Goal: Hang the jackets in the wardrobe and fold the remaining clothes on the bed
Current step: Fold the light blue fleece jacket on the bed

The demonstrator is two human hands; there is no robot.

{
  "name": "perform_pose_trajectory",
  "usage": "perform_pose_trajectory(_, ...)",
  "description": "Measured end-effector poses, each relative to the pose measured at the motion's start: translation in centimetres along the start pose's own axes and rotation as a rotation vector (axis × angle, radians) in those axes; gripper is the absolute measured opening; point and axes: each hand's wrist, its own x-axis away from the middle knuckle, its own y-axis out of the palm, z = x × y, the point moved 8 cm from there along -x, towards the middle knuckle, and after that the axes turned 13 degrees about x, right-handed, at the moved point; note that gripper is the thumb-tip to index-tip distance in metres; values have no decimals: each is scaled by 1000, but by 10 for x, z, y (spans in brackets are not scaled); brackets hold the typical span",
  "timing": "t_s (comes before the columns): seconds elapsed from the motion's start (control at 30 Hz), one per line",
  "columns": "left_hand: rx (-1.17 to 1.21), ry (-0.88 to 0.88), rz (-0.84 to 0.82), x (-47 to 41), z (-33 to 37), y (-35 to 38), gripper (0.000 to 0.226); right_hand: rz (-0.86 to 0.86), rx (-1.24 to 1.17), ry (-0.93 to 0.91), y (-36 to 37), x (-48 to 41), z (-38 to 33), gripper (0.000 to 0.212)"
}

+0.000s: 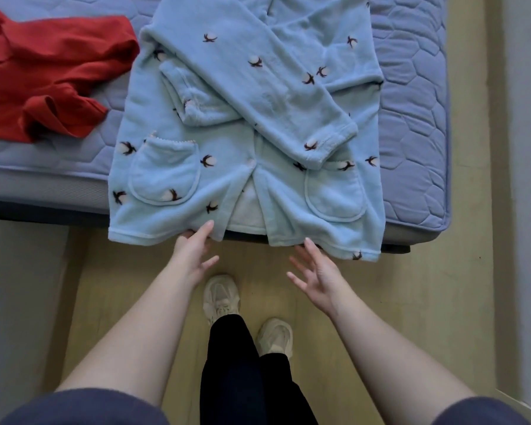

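Note:
A light blue fleece top point(227, 133) with a dark bird print and two front pockets lies flat on the bed point(411, 133). Both its sleeves are folded across the chest, and its hem hangs over the mattress edge. My left hand point(193, 250) is at the hem left of the front slit, fingers straight, fingertips touching the fabric. Fingers spread, my right hand point(316, 277) hovers just under the hem right of the slit and holds nothing. A red garment point(43, 75) lies crumpled on the bed to the left.
The quilted blue mattress ends at the right in a corner point(436, 222). Below it lies wooden floor point(396, 302), where my legs and two beige shoes point(221, 297) stand. A pale wall or panel point(528, 179) runs along the right side.

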Motion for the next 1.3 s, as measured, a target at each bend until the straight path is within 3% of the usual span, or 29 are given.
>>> perform_pose_trajectory(0.07, 94, -45, 68, -4, -11, 7, 60, 77, -51, -23, 14, -9, -4, 32)
perform_pose_trajectory(0.2, 34, -25, 100, 0, -16, 14, 31, 267, -21, -26, 19, -15, -5, 16)
perform_pose_trajectory(0.4, 64, -28, -6, 17, -27, 14, 18, 239, -235, -11, 27, -10, -6, 32)
perform_pose_trajectory(0.6, -29, -59, -163, 21, -39, 19, 28, 163, -19, -11, 58, -3, 22, 23)
perform_pose_trajectory(0.73, -182, -95, -47, 5, -47, -3, 43, 235, 41, 81, 36, -12, 36, 24)
perform_pose_trajectory(0.83, 17, -98, 21, -11, -35, -24, 70, 255, -65, 105, 5, -17, 33, 56)
perform_pose_trajectory(0.9, 206, -60, 36, -16, -19, -33, 61, 295, -214, 39, -21, -16, 22, 65)
perform_pose_trajectory(1.03, 367, -23, 67, -25, 6, -40, 22, 340, -427, -71, -61, -11, -9, 48)
perform_pose_trajectory(1.13, 425, 45, 114, -33, 22, -47, 26, 348, -465, -66, -69, -16, -22, 41)
perform_pose_trajectory(1.3, 519, 91, 7, -33, 36, -34, 27, 343, -539, -114, -66, -20, -36, 36)
